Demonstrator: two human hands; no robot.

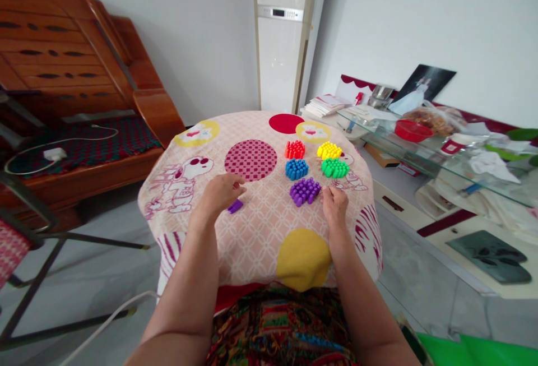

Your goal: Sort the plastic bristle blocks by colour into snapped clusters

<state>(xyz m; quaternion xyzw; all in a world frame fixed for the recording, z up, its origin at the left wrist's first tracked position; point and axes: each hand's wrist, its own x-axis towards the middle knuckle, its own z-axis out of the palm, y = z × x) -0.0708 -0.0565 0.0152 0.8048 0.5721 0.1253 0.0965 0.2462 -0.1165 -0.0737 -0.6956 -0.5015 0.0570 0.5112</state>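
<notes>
My left hand hovers over the left middle of the table, fingers loosely bent and a little apart, with nothing visible in them. Just below its fingers, a few small purple pieces lie on the cloth. At the right edge of a cluster of purple pegs rests my right hand, its fingers curled together; whatever they may hold is hidden. Behind the purple cluster stand separate groups of blue pegs, red pegs, green pegs and yellow pegs, packed close together.
A patterned pink cloth covers the round table. To the right runs a glass-topped cabinet bearing papers, a red bowl and a paper cup. A wooden bench stands at left, a metal-framed chair nearer.
</notes>
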